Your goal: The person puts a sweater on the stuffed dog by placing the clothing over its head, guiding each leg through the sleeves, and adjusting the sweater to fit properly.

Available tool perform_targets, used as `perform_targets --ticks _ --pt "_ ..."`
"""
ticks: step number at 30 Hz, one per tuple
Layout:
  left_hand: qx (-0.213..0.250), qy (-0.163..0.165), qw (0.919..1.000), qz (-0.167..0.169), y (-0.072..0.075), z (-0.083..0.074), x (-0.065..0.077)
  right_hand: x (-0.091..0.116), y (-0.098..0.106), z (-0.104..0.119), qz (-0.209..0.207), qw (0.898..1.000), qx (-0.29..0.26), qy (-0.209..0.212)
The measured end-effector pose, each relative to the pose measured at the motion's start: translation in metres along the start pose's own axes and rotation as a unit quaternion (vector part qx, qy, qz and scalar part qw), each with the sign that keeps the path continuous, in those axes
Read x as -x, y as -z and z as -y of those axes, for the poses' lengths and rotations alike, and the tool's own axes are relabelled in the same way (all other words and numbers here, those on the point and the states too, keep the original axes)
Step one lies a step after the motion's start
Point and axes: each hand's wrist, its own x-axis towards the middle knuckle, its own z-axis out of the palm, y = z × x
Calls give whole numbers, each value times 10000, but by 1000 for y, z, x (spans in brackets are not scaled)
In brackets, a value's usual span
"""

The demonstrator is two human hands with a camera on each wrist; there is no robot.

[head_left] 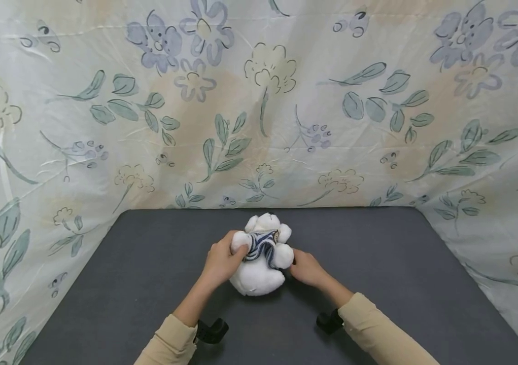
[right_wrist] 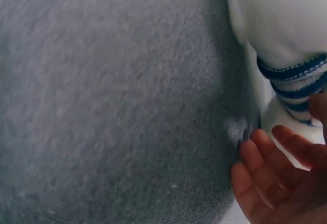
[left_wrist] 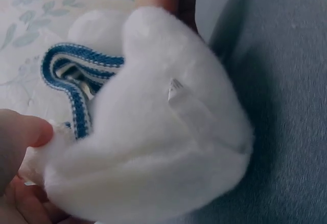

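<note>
A white plush toy [head_left: 257, 280] in a blue-and-white striped knit top [head_left: 260, 243] is propped up on the dark tabletop, round ears at the far end. My left hand [head_left: 220, 259] pinches its left-side arm, thumb on top and fingers beneath. In the left wrist view the toy's rounded underside faces the camera, with a small white label [left_wrist: 189, 106] sewn on. My right hand [head_left: 306, 267] is at the toy's other side, by the right-side arm. The right wrist view shows its fingers [right_wrist: 271, 163] loosely extended beside the white fur, thumb overlapping the striped top.
The dark grey table [head_left: 158, 253] reaches back to a hanging floral cloth [head_left: 268, 126], which also rises along both sides. Black wrist mounts sit on the left [head_left: 212, 331] and right [head_left: 329, 321] forearms, low over the table.
</note>
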Motion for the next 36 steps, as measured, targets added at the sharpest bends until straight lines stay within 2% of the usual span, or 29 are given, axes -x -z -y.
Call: perform_targets --ticks 4,7,10,16,21,22,24,26,29,32,36 --pt "320 -39 9995 -31 -3 -1 0 3 1 -1 343 9981 -512 84" --pt "721 6 9974 -34 -5 -1 -1 4 5 -4 631 9901 -1257 16" --pt "1319 25 9912 60 -7 0 -2 5 10 -4 850 9752 -2042 -43" --pt "2473 -255 9673 508 -14 0 -5 9 17 0 1200 9463 -2996 -197" --pt "2874 -220 9534 895 -18 0 -4 12 21 3 1446 9073 -3946 -166" --pt "2926 -184 9510 978 -18 1 -3 13 22 3 1437 9016 -4077 -175" --pt "3026 -93 9460 1157 -17 2 -3 14 24 5 1331 8964 -4224 -209" --pt "3156 47 9398 1307 -16 3 -3 15 27 5 1145 9003 -4192 -241" --pt "3271 251 9337 1437 -13 5 -5 14 30 5 826 9173 -3891 -205" --pt "3234 272 9368 1302 -9 5 -9 12 31 4 574 9349 -3501 -130" --pt "3048 -38 9480 921 -2 -1 -16 11 33 5 306 9635 -2658 -41"
